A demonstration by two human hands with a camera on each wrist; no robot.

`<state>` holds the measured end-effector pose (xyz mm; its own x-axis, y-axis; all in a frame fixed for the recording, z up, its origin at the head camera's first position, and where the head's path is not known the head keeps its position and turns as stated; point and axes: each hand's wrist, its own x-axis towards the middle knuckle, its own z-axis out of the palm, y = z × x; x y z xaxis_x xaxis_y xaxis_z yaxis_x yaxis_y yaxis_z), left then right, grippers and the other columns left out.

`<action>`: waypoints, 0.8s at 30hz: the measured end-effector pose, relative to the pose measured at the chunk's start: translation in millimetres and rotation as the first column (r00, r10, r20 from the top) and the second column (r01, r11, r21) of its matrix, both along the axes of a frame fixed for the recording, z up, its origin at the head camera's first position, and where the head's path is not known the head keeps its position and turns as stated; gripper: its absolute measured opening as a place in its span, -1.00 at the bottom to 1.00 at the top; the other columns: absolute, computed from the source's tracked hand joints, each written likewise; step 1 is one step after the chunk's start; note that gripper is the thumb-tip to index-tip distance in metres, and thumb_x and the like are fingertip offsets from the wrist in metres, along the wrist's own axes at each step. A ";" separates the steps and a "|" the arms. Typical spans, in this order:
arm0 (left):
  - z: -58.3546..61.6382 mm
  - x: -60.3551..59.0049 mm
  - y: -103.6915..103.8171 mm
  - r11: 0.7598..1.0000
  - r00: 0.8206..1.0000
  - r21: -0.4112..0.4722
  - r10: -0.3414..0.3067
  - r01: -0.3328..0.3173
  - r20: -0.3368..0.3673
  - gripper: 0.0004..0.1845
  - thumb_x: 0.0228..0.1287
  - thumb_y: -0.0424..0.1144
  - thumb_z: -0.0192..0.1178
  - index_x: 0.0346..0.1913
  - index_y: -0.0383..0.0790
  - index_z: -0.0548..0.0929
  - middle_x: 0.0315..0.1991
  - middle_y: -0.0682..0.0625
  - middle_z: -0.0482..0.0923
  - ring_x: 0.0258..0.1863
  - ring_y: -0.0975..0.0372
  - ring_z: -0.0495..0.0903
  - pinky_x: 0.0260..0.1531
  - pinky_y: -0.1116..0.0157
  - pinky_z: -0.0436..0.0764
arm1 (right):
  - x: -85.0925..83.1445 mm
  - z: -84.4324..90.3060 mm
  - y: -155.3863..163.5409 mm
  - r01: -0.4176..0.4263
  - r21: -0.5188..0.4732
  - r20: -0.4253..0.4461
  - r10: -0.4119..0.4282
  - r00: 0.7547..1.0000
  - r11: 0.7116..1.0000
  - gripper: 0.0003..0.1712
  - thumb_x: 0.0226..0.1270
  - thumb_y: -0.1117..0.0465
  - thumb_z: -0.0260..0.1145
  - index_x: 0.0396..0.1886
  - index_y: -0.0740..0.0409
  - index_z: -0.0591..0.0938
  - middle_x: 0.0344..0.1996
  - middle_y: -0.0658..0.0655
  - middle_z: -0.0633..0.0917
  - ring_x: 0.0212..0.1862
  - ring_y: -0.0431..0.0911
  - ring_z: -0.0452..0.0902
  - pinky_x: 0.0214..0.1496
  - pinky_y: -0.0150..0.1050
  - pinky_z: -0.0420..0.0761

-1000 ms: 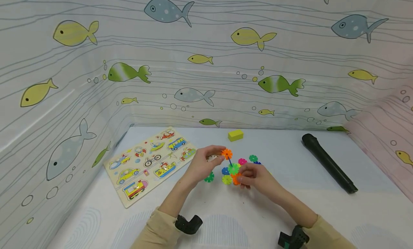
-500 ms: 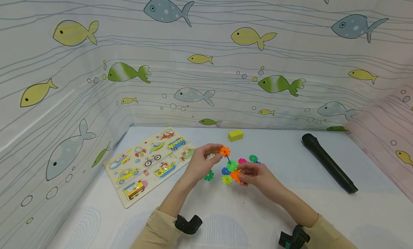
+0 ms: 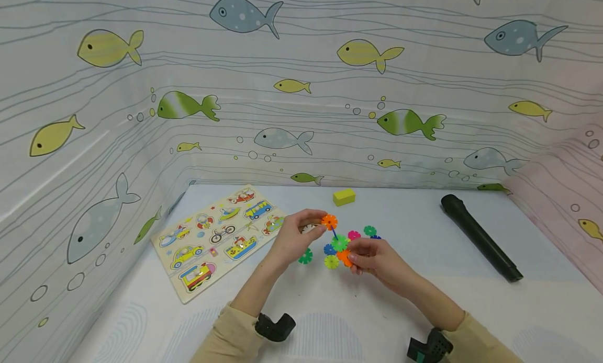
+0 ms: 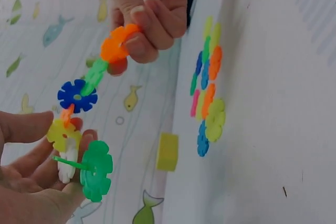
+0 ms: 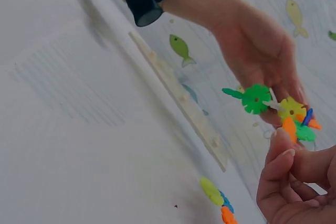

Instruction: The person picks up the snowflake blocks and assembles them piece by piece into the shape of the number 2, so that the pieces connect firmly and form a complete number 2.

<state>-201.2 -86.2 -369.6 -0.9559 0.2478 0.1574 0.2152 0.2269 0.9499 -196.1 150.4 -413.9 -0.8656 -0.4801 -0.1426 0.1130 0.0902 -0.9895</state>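
Pinches disc chain (image 4: 71, 94) with curled left hand (image 3: 293, 238) and right hand (image 3: 377, 258). Holds it nearer than the yellow block (image 3: 344, 197).

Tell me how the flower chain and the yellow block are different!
The flower chain is many colours; the yellow block is just one. The chain has joined, notched discs; the block is a box shape. The left hand and right hand hold the chain up; the block rests on the table. Both have yellow.
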 end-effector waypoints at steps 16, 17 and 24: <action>1.2 0.0 -1.0 0.999 0.999 0.029 0.017 -0.018 0.037 -0.61 0.39 -0.31 0.23 0.25 -0.21 0.57 0.07 -0.16 0.69 -0.02 0.05 0.70 0.08 0.15 0.65 | 0.4 5.1 1.8 -0.023 0.000 0.037 0.023 0.999 1.000 -0.34 0.42 0.13 0.32 0.36 0.45 0.42 0.00 0.26 0.58 -0.02 -0.02 0.52 0.13 -0.29 0.62; 1.4 0.1 -1.1 0.999 0.999 0.035 0.018 -0.020 0.041 -0.59 0.39 -0.31 0.23 0.27 -0.20 0.56 0.08 -0.17 0.69 -0.05 0.04 0.72 0.05 0.17 0.67 | 0.5 5.1 1.6 -0.023 0.006 0.030 0.022 0.999 1.000 -0.31 0.41 0.12 0.32 0.38 0.45 0.39 0.08 0.31 0.56 0.04 0.00 0.51 0.16 -0.27 0.61; -0.6 -0.5 -0.9 1.000 1.000 0.022 0.010 -0.011 0.024 -0.57 0.40 -0.28 0.23 0.30 -0.18 0.57 0.10 -0.16 0.66 -0.03 0.00 0.70 -0.02 0.25 0.69 | 1.7 4.8 1.0 0.021 -0.028 0.040 -0.020 0.999 0.999 -0.28 0.45 0.11 0.28 0.41 0.47 0.33 0.17 0.32 0.51 0.10 -0.02 0.51 0.22 -0.29 0.59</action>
